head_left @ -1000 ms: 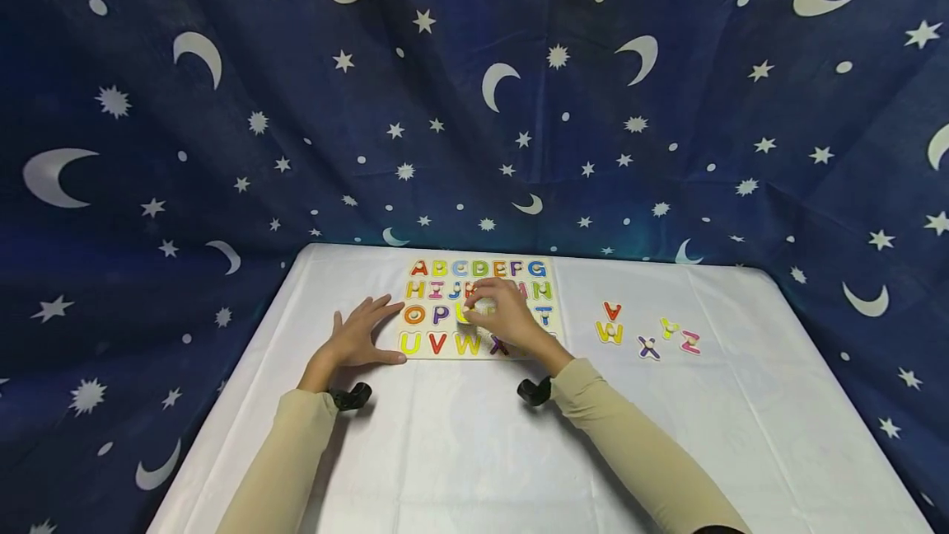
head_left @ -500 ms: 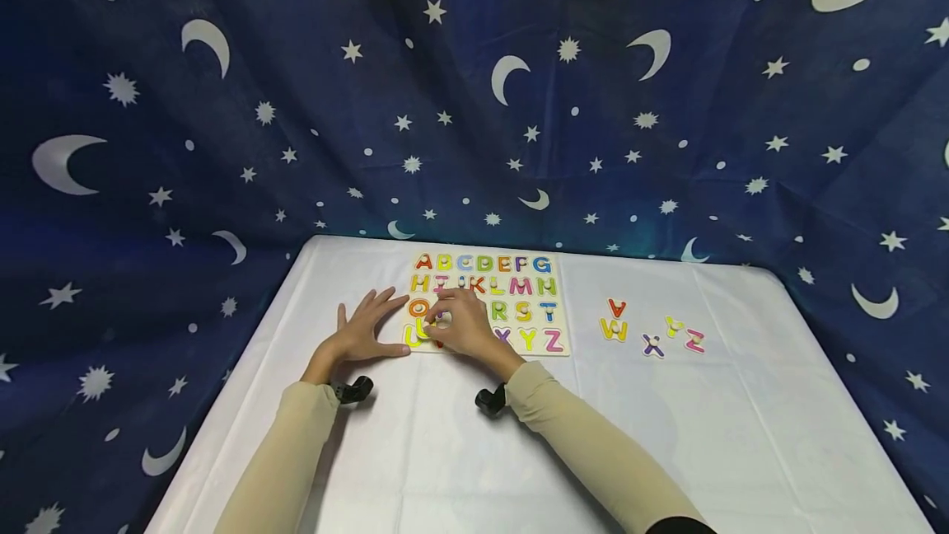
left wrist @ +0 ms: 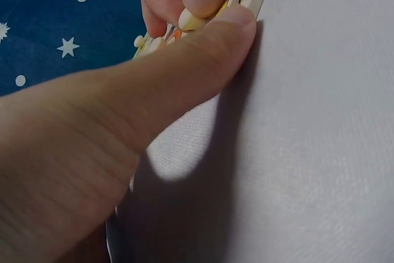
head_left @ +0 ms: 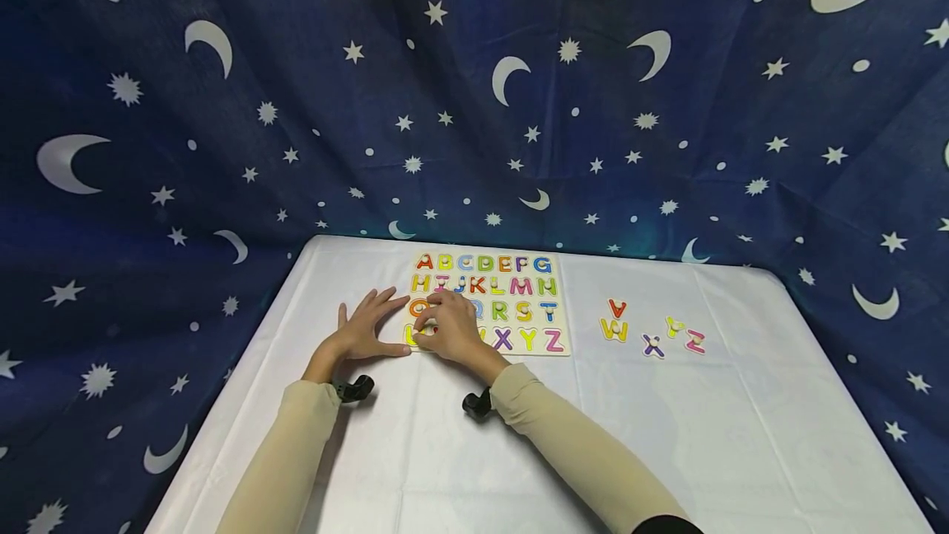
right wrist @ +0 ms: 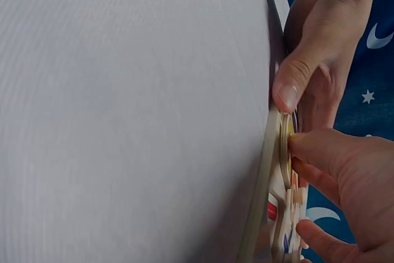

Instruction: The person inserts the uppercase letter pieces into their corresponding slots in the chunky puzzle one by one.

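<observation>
A wooden alphabet peg puzzle board [head_left: 559,298] lies near the table's far side, its upper rows filled with knobbed letters. Between thumb and finger, my right hand [head_left: 450,330] pinches the knob of the yellow letter U piece [right wrist: 287,146] at the board's lower left corner. The piece lies in or on its U spot; how deep it sits is hard to tell. My left hand [head_left: 361,332] rests with spread fingers at the board's left edge. Its thumb [left wrist: 209,47] lies beside the U. The right hand partly covers the printed V and W.
To the right of the board lie several loose pieces: an upside-down red V [head_left: 617,308], a yellow W [head_left: 614,330], a purple X [head_left: 652,345], a yellow Y [head_left: 674,326] and a pink Z [head_left: 694,341]. A white cloth [head_left: 474,452] covers the table; a starry curtain [head_left: 445,89] hangs behind.
My right hand has carried the yellow U from the board's middle left and down to the lower left corner. The left hand has stayed at the edge. The head view shifted slightly.
</observation>
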Available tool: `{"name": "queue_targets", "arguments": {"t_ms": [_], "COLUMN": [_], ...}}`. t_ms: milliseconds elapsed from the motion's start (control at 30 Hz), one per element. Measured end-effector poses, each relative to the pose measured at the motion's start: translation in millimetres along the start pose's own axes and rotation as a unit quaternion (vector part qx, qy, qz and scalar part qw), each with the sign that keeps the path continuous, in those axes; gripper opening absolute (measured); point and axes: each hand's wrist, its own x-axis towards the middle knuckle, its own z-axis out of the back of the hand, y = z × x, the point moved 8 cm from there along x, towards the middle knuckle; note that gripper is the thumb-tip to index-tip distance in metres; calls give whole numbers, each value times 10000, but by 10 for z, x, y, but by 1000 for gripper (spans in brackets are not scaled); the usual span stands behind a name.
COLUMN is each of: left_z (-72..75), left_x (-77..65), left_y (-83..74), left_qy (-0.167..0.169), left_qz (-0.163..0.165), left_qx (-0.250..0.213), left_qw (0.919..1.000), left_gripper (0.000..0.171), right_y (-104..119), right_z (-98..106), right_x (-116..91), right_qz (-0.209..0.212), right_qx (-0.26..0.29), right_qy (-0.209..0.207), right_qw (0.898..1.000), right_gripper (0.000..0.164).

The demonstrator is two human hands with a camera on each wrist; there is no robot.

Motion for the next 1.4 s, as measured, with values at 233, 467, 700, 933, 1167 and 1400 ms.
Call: {"name": "queue_targets", "arguments": {"t_ms": [233, 467, 700, 933, 1167, 1400], "left_z": [18, 45, 43, 22, 26, 28], "left_x": [6, -5, 7, 19, 8, 7], "left_y": [-32, -60, -52, -19, -29, -30], "left_qy": [31, 6, -16, 11, -52, -107], "left_qz": [54, 113, 122, 167, 141, 167], "left_qx": [163, 257, 260, 283, 239, 152], "left_qw": [9998, 9996, 9996, 9995, 9996, 9997], "left_gripper": [102, 102, 102, 103, 102, 102], "right_y": [0, 15, 16, 26, -124, -583], "right_z": [-31, -43, -50, -17, 286, 786], "right_x": [-4, -13, -36, -47, -97, -275], "right_qz": [-317, -329, -173, 135, 664, 614], "right_qx": [-180, -345, -180, -50, 807, 832], "right_qy": [-89, -165, -235, -234, -386, -666], "right_qw": [9993, 9987, 9994, 9996, 9938, 9924], "right_gripper": [5, 6, 6, 11, 24, 22]}}
